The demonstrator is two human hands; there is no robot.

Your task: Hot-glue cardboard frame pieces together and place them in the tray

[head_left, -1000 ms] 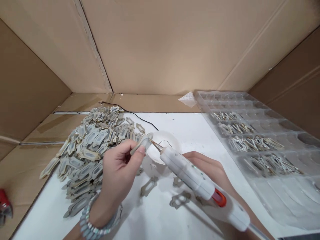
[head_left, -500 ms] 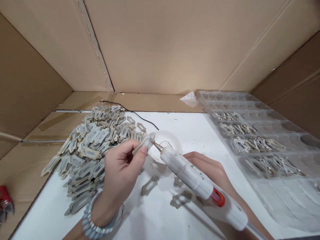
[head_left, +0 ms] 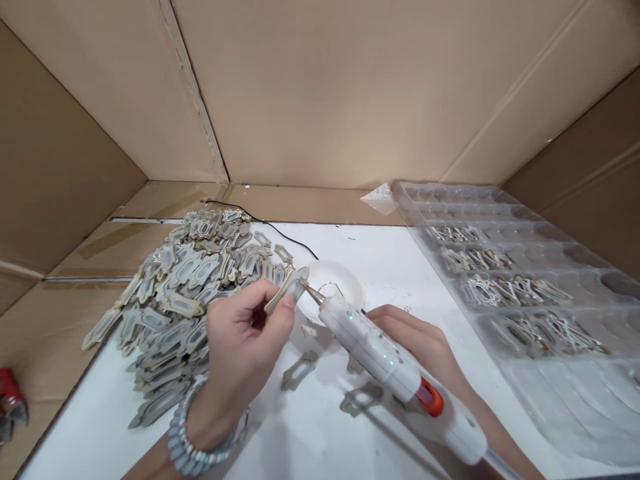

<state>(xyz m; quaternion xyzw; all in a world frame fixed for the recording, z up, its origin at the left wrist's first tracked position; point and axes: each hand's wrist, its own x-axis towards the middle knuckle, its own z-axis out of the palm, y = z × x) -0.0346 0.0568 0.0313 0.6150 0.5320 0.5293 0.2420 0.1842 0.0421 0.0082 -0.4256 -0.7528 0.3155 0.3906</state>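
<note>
Between the thumb and fingers of my left hand (head_left: pixel 250 327) is a small grey frame-shaped piece (head_left: pixel 286 293) with pointed ends, tilted up off the table. My right hand (head_left: pixel 407 333) grips a white hot glue gun (head_left: pixel 380 353) with an orange switch; the gun's body covers most of the grip. The metal nozzle (head_left: pixel 313 293) meets the piece near its upper end, and I cannot tell whether glue is coming out. Below the hands lie a loose frame piece (head_left: pixel 300 371) and another (head_left: pixel 362 400). A round whitish dish (head_left: pixel 345 277) sits behind the nozzle.
A large heap of similar pieces (head_left: pixel 185 293) covers the table's left side. A clear compartment tray (head_left: pixel 555 387) on the right holds several rows of metal-looking pieces. A black cord (head_left: pixel 285 235) runs behind the dish. Cardboard walls (head_left: pixel 350 93) enclose the table. A red tool (head_left: pixel 11 397) lies far left.
The glue gun has shifted slightly left, its rear end most. The piece in my left hand has turned a little, showing more of its edge. Both hands keep their holds.
</note>
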